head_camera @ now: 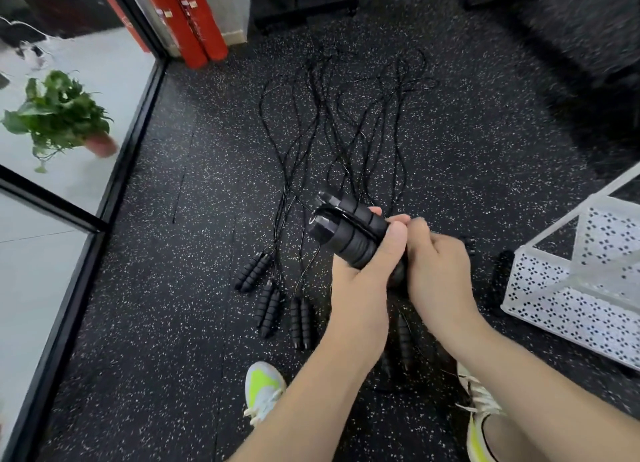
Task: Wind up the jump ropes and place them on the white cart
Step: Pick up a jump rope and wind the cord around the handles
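Observation:
My left hand (363,271) grips a pair of black ribbed jump rope handles (343,227), held side by side with thin black cord wrapped around them. My right hand (436,267) is curled at the near end of the handles and pinches the cord there. Several other black jump ropes (270,305) lie on the speckled floor, handles toward me and cords (346,115) stretched away. The white perforated cart (568,288) stands at the right, next to my right hand.
Two red fire extinguishers (190,21) stand at the back left by a glass wall with a black frame (138,132). A potted plant (62,115) sits behind the glass. My two shoes (263,392) are at the bottom. Dark equipment stands at the back.

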`<act>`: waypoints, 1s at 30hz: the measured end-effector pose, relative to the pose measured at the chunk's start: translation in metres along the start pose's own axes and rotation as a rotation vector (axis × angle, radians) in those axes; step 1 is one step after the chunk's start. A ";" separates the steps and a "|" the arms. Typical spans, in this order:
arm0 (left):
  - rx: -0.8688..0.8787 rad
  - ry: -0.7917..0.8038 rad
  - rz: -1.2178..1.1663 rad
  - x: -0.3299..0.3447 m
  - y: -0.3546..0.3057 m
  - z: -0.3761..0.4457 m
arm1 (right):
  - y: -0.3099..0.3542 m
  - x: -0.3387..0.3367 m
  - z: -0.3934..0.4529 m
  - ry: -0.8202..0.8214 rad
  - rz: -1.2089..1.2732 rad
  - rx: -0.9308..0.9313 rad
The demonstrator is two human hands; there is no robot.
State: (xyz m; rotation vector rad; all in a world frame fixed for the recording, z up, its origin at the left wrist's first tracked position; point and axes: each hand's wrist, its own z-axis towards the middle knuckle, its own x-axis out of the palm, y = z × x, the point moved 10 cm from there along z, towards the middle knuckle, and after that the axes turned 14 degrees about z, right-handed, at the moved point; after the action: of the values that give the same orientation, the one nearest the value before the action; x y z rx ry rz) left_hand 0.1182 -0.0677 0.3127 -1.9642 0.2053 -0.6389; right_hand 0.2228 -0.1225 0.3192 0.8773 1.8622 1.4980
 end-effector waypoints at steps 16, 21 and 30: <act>0.425 0.281 1.951 -0.024 0.016 0.000 | -0.006 0.021 0.000 0.226 -0.893 -0.483; 0.415 0.226 1.939 -0.027 0.012 0.001 | -0.010 0.023 0.006 0.334 -0.805 -0.380; 0.463 0.195 1.960 -0.026 0.017 0.000 | -0.014 0.022 0.009 0.319 -0.761 -0.377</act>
State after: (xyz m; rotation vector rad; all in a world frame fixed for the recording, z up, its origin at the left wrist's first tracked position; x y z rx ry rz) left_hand 0.0984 -0.0650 0.2892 -0.5526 1.6078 0.4411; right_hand 0.2143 -0.1018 0.3032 -0.2530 1.7336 1.4410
